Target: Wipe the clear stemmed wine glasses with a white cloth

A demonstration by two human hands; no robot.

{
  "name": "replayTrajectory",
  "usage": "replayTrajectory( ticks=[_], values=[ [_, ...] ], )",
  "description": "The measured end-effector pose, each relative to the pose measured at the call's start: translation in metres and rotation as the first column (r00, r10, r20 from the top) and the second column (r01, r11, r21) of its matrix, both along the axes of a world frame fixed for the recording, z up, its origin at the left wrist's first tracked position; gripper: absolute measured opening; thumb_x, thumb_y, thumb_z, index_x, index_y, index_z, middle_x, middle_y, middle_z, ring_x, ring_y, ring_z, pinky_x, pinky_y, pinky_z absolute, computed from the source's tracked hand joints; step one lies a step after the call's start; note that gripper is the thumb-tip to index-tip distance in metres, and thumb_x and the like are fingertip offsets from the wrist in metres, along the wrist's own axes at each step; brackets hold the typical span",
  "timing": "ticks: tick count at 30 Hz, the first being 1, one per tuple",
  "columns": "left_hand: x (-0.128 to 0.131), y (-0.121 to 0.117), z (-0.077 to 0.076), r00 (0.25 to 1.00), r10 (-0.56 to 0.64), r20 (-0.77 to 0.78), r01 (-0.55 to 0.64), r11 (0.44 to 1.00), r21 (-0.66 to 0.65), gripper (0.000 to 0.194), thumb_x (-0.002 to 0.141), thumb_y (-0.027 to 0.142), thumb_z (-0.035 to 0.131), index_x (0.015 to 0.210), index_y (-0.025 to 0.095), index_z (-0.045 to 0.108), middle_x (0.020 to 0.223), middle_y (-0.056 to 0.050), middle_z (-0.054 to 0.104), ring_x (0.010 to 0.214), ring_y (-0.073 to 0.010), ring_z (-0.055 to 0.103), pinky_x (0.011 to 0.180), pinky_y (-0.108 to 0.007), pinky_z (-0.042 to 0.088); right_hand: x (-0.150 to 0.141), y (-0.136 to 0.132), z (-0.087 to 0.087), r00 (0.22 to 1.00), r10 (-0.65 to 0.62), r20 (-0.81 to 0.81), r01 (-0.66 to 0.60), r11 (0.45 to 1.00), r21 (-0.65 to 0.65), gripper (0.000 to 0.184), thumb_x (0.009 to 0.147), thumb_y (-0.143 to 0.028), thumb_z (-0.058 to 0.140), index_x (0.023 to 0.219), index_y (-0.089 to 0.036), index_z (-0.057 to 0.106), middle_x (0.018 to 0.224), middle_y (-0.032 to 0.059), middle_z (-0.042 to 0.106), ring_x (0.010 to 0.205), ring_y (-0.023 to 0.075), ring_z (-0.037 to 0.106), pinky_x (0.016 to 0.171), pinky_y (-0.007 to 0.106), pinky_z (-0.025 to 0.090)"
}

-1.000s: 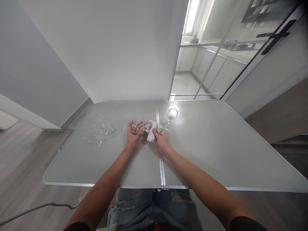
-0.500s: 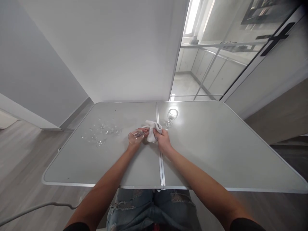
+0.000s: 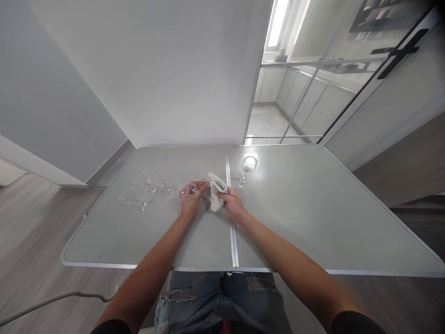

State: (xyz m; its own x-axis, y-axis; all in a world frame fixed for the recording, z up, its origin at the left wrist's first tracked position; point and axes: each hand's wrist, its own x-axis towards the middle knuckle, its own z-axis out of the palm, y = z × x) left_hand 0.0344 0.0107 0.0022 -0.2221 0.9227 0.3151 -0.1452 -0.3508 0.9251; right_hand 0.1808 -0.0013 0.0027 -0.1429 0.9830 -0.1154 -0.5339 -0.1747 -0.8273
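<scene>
Near the table's middle seam, my left hand (image 3: 190,200) is closed around a clear stemmed glass (image 3: 189,189), held on its side with the bowl to the left. The glass's foot end points right, toward a white cloth (image 3: 218,192), and is partly hidden by it. My right hand (image 3: 233,204) grips that cloth between thumb and fingers, against the foot end of the glass. Behind my right hand, another stemmed glass (image 3: 249,163) stands upright on the table. To the left, several clear glasses (image 3: 146,188) are grouped together, their outlines faint against the tabletop.
The pale folding table (image 3: 313,208) has a metal rim and a metal seam (image 3: 233,246) down its middle. A white wall (image 3: 174,74) rises at its far edge. A glass-paned door (image 3: 299,93) is at the back right. A grey cable (image 3: 62,297) hangs at lower left.
My left hand has shifted slightly left and turned, so its fingers now wrap over the glass bowl. The cloth has been refolded and hangs lower beside my right hand.
</scene>
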Motion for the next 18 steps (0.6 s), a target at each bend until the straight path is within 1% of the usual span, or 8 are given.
replayTrajectory(
  ticks=[2, 6, 8, 10, 12, 14, 16, 18],
  values=[
    [-0.0001, 0.0006, 0.0005, 0.999, 0.037, 0.023, -0.037, 0.999, -0.013, 0.022, 0.071, 0.032, 0.085, 0.078, 0.018, 0.071, 0.091, -0.007, 0.075, 0.093, -0.0214, 0.072, 0.095, -0.041, 0.056, 0.0003, 0.0002, -0.0001, 1.000, -0.015, 0.001, 0.015, 1.000, 0.016, 0.037, 0.067, -0.036, 0.079, 0.099, -0.018, 0.072, 0.088, 0.0037, 0.072, 0.081, 0.0179, 0.062, 0.072, 0.027, 0.046],
    [-0.0005, 0.0004, 0.0005, 1.000, 0.003, -0.004, -0.003, 0.999, -0.034, 0.022, 0.069, 0.033, 0.086, 0.076, 0.019, 0.071, 0.091, -0.007, 0.075, 0.094, -0.0216, 0.072, 0.094, -0.040, 0.056, 0.0006, -0.0003, 0.0016, 1.000, -0.019, 0.012, 0.019, 1.000, 0.009, 0.036, 0.066, -0.035, 0.078, 0.097, -0.018, 0.072, 0.087, 0.0041, 0.072, 0.082, 0.0192, 0.062, 0.073, 0.028, 0.046],
    [-0.0007, 0.0002, 0.0001, 0.999, 0.037, 0.004, -0.037, 0.999, -0.040, 0.021, 0.069, 0.033, 0.086, 0.077, 0.019, 0.072, 0.092, -0.007, 0.075, 0.093, -0.0215, 0.072, 0.092, -0.039, 0.057, 0.0014, -0.0003, 0.0027, 0.999, -0.021, 0.035, 0.021, 1.000, -0.004, 0.034, 0.065, -0.033, 0.079, 0.094, -0.017, 0.073, 0.085, 0.0042, 0.072, 0.081, 0.0190, 0.062, 0.071, 0.028, 0.046],
    [-0.0006, 0.0002, -0.0004, 0.999, 0.048, 0.011, -0.047, 0.998, -0.046, 0.021, 0.069, 0.033, 0.086, 0.078, 0.019, 0.072, 0.092, -0.007, 0.075, 0.091, -0.0214, 0.073, 0.092, -0.039, 0.057, 0.0028, 0.0003, 0.0032, 0.998, -0.062, 0.015, 0.062, 0.998, 0.020, 0.034, 0.067, -0.034, 0.078, 0.096, -0.018, 0.073, 0.087, 0.0039, 0.071, 0.082, 0.0186, 0.062, 0.073, 0.028, 0.046],
    [-0.0002, 0.0002, -0.0007, 1.000, -0.007, -0.003, 0.006, 0.999, -0.047, 0.021, 0.069, 0.033, 0.086, 0.076, 0.019, 0.072, 0.091, -0.007, 0.076, 0.092, -0.0215, 0.073, 0.093, -0.040, 0.056, 0.0042, 0.0012, 0.0031, 0.997, -0.079, 0.001, 0.078, 0.996, 0.030, 0.034, 0.068, -0.034, 0.077, 0.097, -0.019, 0.073, 0.087, 0.0030, 0.071, 0.082, 0.0181, 0.062, 0.073, 0.028, 0.046],
    [0.0001, 0.0002, -0.0009, 0.999, -0.044, -0.013, 0.043, 0.998, -0.046, 0.021, 0.069, 0.034, 0.086, 0.076, 0.019, 0.072, 0.091, -0.007, 0.076, 0.093, -0.0217, 0.072, 0.093, -0.039, 0.056, 0.0053, 0.0016, 0.0029, 0.998, -0.047, 0.032, 0.047, 0.999, 0.017, 0.032, 0.066, -0.032, 0.077, 0.095, -0.018, 0.073, 0.085, 0.0025, 0.071, 0.080, 0.0177, 0.062, 0.072, 0.027, 0.046],
    [0.0002, 0.0003, -0.0009, 1.000, -0.012, -0.006, 0.011, 0.999, -0.044, 0.022, 0.069, 0.034, 0.086, 0.077, 0.019, 0.072, 0.092, -0.008, 0.076, 0.092, -0.0217, 0.072, 0.092, -0.039, 0.057, 0.0057, 0.0010, 0.0035, 0.998, -0.037, 0.043, 0.037, 0.999, 0.000, 0.031, 0.065, -0.030, 0.077, 0.093, -0.018, 0.073, 0.083, 0.0023, 0.071, 0.079, 0.0176, 0.061, 0.071, 0.027, 0.046],
    [0.0001, 0.0001, -0.0010, 1.000, 0.026, 0.011, -0.026, 0.999, -0.046, 0.022, 0.069, 0.033, 0.086, 0.078, 0.019, 0.072, 0.091, -0.008, 0.076, 0.091, -0.0216, 0.072, 0.092, -0.040, 0.057, 0.0055, -0.0002, 0.0051, 0.998, -0.069, -0.007, 0.069, 0.998, 0.011, 0.031, 0.067, -0.030, 0.076, 0.095, -0.019, 0.073, 0.086, 0.0022, 0.071, 0.081, 0.0178, 0.062, 0.073, 0.027, 0.046]
  ],
)
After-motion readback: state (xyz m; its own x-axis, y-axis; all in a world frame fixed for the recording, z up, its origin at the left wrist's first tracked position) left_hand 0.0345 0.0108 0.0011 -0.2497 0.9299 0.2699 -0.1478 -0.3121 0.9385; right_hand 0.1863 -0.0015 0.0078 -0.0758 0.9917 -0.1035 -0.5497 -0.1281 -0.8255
